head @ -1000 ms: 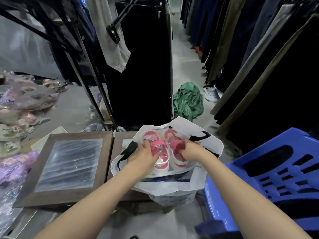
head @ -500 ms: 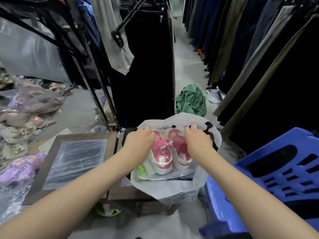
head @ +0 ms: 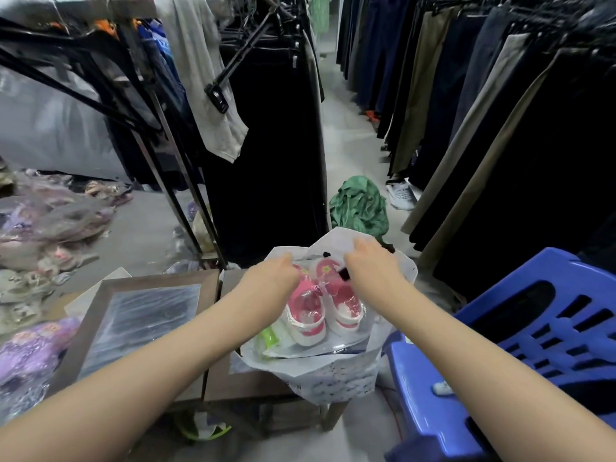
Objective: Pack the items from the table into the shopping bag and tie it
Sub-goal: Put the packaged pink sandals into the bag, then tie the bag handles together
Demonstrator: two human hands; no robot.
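Note:
A white shopping bag [head: 336,371] stands open on the right end of a small brown table [head: 253,385]. Inside it lies a pair of pink and white shoes [head: 321,303] wrapped in clear plastic, with a green and white packet [head: 270,338] beside them. My left hand [head: 271,280] is closed on the bag's far left rim. My right hand [head: 371,265] grips the far right rim, where a black handle strap [head: 345,274] shows under its fingers. Both hands' fingertips are hidden.
A framed panel [head: 133,325] lies on the table to the left of the bag. A blue plastic chair [head: 520,355] stands close on the right. Racks of hanging trousers line the aisle, with a green garment [head: 360,208] on the floor. Bagged goods [head: 36,228] pile up at left.
Both hands left the shoes and moved outward and away to the bag's far rim, taking hold of it. The rim has risen around the shoes.

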